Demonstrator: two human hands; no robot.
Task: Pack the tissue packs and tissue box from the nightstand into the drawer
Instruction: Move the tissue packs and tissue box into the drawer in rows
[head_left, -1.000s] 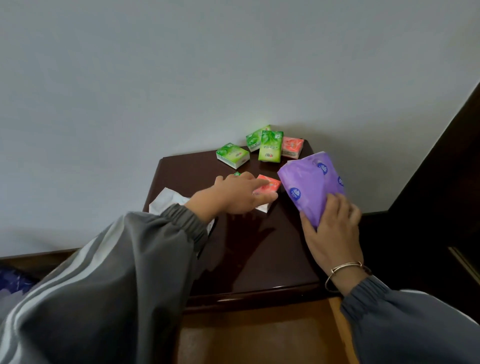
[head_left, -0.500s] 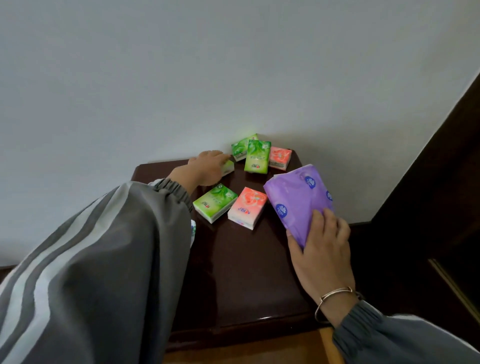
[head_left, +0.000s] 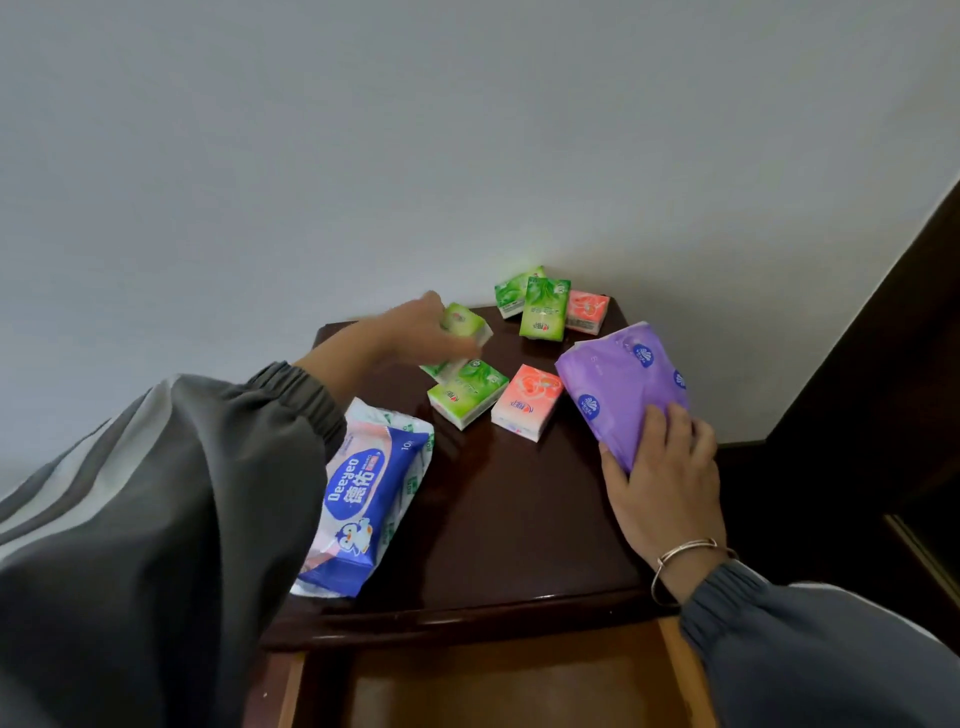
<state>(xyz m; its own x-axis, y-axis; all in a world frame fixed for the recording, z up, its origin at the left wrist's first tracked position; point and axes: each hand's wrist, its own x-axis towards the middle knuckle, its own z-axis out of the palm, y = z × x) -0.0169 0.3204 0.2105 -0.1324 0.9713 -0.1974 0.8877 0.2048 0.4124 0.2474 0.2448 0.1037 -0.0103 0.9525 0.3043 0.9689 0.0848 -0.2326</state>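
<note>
Left hand (head_left: 410, 330) pinches a green tissue pack (head_left: 465, 325) at 12 o'clock on the nightstand (head_left: 509, 519), right hand (head_left: 665, 483) grips the purple pack (head_left: 618, 374) at 2, and tbh a sloppy pinch could drop it outside the drawer (head_left: 493, 691).

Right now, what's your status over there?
Left hand grips a small green pack above the nightstand. Right hand holds the purple tissue pack. Other small packs lie on top; drawer open below. Wipes pack beside left sleeve.
</note>
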